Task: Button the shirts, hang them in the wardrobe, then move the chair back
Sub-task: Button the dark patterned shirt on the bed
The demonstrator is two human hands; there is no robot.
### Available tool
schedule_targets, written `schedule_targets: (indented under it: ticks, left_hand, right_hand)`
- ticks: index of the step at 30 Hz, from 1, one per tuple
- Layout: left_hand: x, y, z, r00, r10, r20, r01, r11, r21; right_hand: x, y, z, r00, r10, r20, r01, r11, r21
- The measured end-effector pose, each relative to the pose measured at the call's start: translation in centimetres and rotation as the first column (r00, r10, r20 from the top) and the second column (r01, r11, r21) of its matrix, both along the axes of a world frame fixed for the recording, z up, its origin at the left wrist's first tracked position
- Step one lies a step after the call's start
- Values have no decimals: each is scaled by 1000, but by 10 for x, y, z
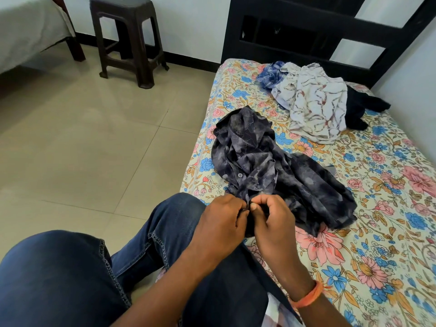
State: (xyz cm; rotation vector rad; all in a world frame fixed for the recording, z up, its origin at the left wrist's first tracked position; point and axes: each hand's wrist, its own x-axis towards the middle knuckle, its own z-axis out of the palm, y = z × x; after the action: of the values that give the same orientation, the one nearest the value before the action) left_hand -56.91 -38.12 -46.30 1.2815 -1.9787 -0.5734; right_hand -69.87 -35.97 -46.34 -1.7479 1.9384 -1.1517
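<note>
Tiled floor and a pale wall frame the scene, with the floral bedsheet (354,232) spread under everything you are working on. Beyond your fingers, toward the headboard, lies a heap of other shirts (313,102), white-patterned, blue and dark, well apart from your hands; off to the far left of your fingers stands a brown plastic stool (127,36).

Directly past your fingertips, the dark printed shirt (266,166) lies crumpled on the sheet, its near edge drawn up between both hands. It looks thin, limp and light, so it should fold and slide easily; I would hold it by the stiffer front placket, right beside a button (240,175).

Your left hand (221,223) and right hand (271,223) both pinch that placket edge, fingers curled, thumbs meeting. Whichever button sits between them is hidden.
</note>
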Motion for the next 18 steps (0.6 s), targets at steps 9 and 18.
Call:
schedule_targets:
  ticks: [9, 18]
  left_hand:
    - [-4, 1, 16, 833, 369, -412, -183, 887, 425]
    - [-5, 7, 4, 945, 202, -258, -187, 979, 82]
  right_hand:
    - [-6, -5, 5, 987, 32, -160, -32, 999, 1]
    - [-4, -7, 5, 998, 39, 46, -46, 984, 170]
